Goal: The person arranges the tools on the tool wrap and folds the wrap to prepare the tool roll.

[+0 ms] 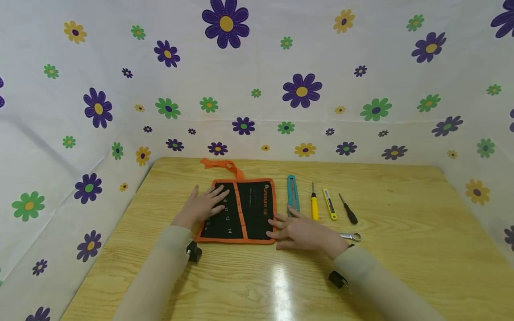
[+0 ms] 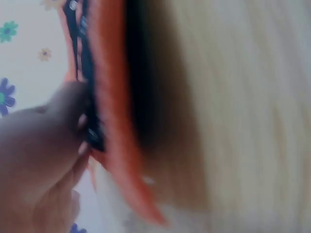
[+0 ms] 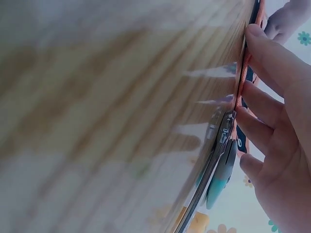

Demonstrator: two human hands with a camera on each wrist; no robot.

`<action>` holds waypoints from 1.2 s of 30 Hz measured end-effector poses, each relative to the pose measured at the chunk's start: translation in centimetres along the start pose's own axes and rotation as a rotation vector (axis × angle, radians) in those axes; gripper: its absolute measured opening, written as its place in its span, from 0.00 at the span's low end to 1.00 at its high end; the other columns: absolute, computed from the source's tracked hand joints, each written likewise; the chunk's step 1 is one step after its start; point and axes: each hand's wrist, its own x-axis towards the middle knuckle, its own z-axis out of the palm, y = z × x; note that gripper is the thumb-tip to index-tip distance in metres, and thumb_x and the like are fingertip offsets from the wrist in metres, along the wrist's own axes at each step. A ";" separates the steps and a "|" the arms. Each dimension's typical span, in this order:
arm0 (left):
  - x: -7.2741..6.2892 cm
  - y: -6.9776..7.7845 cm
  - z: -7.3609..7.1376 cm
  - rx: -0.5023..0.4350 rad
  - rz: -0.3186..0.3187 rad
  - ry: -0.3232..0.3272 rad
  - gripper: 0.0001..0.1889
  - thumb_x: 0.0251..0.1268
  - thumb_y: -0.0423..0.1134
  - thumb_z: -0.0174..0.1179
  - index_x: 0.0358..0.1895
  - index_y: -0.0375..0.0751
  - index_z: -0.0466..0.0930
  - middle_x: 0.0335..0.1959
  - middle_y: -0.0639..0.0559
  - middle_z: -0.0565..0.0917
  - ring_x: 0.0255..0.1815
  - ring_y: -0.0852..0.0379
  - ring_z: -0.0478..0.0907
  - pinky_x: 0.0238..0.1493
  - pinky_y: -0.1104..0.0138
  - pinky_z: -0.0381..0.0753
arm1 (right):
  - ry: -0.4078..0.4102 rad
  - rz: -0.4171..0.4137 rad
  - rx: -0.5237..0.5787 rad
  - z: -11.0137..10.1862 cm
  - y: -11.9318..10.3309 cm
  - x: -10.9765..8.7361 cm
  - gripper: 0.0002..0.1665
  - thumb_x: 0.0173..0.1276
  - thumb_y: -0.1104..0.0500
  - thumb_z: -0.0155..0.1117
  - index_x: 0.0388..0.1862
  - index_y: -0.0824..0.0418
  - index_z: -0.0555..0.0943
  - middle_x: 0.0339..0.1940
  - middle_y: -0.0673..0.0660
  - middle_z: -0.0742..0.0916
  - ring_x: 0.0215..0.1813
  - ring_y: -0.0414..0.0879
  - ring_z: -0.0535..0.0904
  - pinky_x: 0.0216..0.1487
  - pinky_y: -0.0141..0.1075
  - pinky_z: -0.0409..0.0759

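A black tool pouch (image 1: 257, 223) with orange trim lies spread flat on the table, white numbers printed on its left panel. My left hand (image 1: 199, 207) rests on that left panel, fingers spread; the left wrist view is blurred, with the pouch's orange edge (image 2: 114, 97) close to the camera. My right hand (image 1: 303, 231) touches the pouch's right border with its fingertips, fingers extended. Beneath this hand lies a metal wrench (image 1: 354, 236), mostly hidden apart from its ring end. A teal utility knife (image 1: 293, 194) sits just beyond the right fingers, its lower end covered.
Right of the utility knife lie a yellow-handled screwdriver (image 1: 314, 207), a yellow blade case or small cutter (image 1: 330, 205) and a black-handled screwdriver (image 1: 350, 213). An orange strap (image 1: 218, 164) trails from the pouch's far edge. Flowered cloth (image 1: 257, 67) surrounds the wooden table (image 1: 401, 249).
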 end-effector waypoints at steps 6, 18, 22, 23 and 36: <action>-1.3 1.3 -0.5 -0.048 -0.048 0.036 0.34 0.73 0.61 0.41 0.76 0.48 0.54 0.75 0.46 0.55 0.73 0.43 0.53 0.70 0.41 0.40 | -0.003 0.007 0.018 0.4 -0.2 0.3 0.28 0.72 0.44 0.53 0.69 0.50 0.71 0.72 0.57 0.66 0.75 0.56 0.52 0.70 0.61 0.43; -5.9 3.9 2.8 -0.415 -0.096 0.243 0.40 0.68 0.65 0.47 0.76 0.47 0.52 0.76 0.43 0.51 0.75 0.41 0.45 0.69 0.39 0.45 | 0.032 -0.006 0.042 0.5 -0.2 -0.1 0.29 0.72 0.45 0.54 0.69 0.52 0.71 0.72 0.59 0.66 0.75 0.58 0.53 0.70 0.62 0.45; -6.3 4.1 3.6 -0.478 -0.094 0.301 0.42 0.65 0.67 0.49 0.76 0.49 0.52 0.76 0.45 0.50 0.76 0.43 0.42 0.69 0.39 0.41 | 0.040 -0.002 0.052 0.5 -0.1 -0.4 0.30 0.71 0.45 0.55 0.69 0.52 0.70 0.72 0.58 0.66 0.75 0.58 0.53 0.70 0.62 0.44; -6.4 4.1 3.8 -0.475 -0.094 0.312 0.43 0.64 0.68 0.49 0.76 0.49 0.52 0.76 0.46 0.51 0.76 0.44 0.42 0.69 0.39 0.41 | 0.041 -0.002 0.057 0.5 -0.1 -0.4 0.30 0.71 0.45 0.56 0.70 0.52 0.70 0.72 0.58 0.66 0.74 0.58 0.53 0.70 0.63 0.44; -6.5 4.3 5.1 -0.387 -0.123 0.355 0.48 0.55 0.75 0.50 0.76 0.55 0.53 0.76 0.52 0.53 0.77 0.48 0.41 0.72 0.45 0.39 | 0.260 0.180 0.055 0.5 0.5 -0.6 0.38 0.62 0.45 0.67 0.68 0.61 0.71 0.69 0.61 0.71 0.70 0.60 0.63 0.68 0.56 0.60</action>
